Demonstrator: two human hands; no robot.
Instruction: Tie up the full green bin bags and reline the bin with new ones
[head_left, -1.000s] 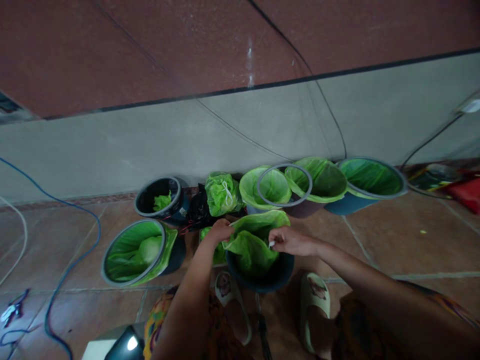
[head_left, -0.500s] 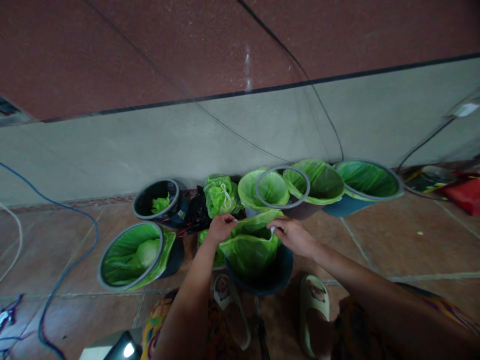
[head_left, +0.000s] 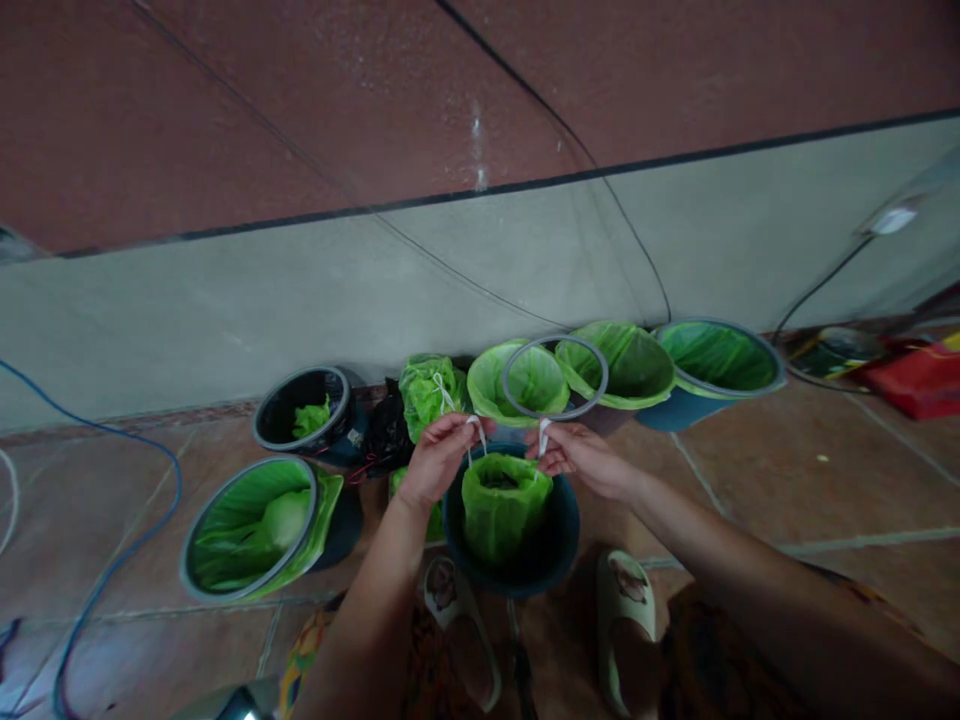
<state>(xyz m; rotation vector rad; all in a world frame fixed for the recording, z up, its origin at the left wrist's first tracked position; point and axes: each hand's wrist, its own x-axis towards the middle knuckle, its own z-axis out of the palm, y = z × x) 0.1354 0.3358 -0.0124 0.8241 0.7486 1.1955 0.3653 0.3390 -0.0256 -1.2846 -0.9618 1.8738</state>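
Between my feet stands a dark blue trash bin (head_left: 564,540) with a green drawstring trash bag (head_left: 506,510) inside it. The bag's mouth is gathered partly closed, free of the bin's rim. My left hand (head_left: 441,455) pinches a white drawstring (head_left: 484,438) above the bag's left side. On the right, my right hand (head_left: 577,455) is closed on the other loop of white drawstring (head_left: 543,436). Both hands are just above the bin's far rim. What lies in the bag is hidden.
Along the wall stand several lined bins, including a green-lined bin (head_left: 720,360); a loose grey ring (head_left: 555,412) rests over two. A tied green bag (head_left: 427,385), a black bag (head_left: 388,440), a black-lined bin (head_left: 281,405) and another green-lined bin (head_left: 202,575) are left. A blue hose (head_left: 161,530) crosses the floor.
The bag's mouth has drawn in from wide to gathered and sits lower in the bin. My hands now pull the white drawstrings, which show longer above the bag.
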